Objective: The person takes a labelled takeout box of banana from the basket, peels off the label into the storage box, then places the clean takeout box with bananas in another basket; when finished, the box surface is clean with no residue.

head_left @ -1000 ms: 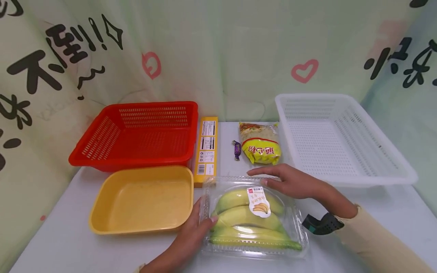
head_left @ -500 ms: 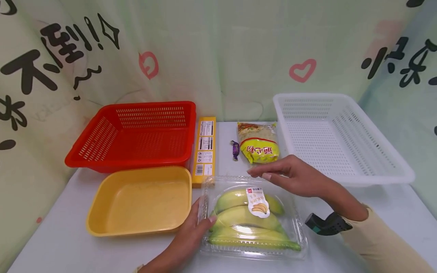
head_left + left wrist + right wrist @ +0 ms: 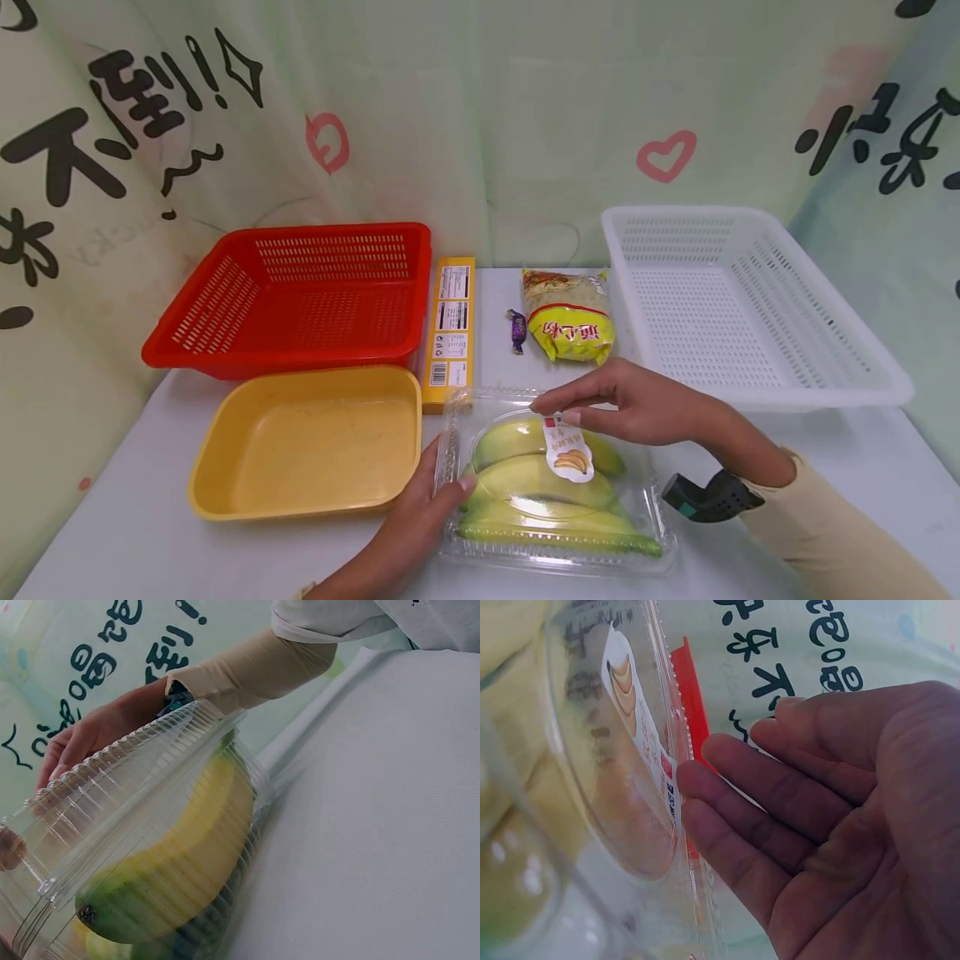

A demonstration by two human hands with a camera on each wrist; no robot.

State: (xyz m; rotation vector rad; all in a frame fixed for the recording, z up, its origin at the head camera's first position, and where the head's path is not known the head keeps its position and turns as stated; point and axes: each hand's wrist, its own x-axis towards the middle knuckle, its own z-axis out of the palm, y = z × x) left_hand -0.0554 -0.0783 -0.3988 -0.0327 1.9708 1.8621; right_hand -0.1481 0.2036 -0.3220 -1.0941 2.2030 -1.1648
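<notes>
A clear plastic clamshell box of bananas lies at the table's front middle, a white banana label on its lid. My left hand holds the box's left side, thumb over the edge; its other fingers are mostly hidden. Over the far part of the lid is my right hand, fingers extended and slightly bent. In the right wrist view its fingertips are at the lid beside the label; whether they press on it I cannot tell. The left wrist view shows a banana through the box's wall.
A yellow tub stands left of the box, with a red basket behind it. Further back are a narrow yellow carton, a purple-wrapped candy and a yellow food packet. A white basket stands at right.
My right hand rose slightly off the lid, then came down and to the left, reaching the top of the label. My left hand stays on the box.
</notes>
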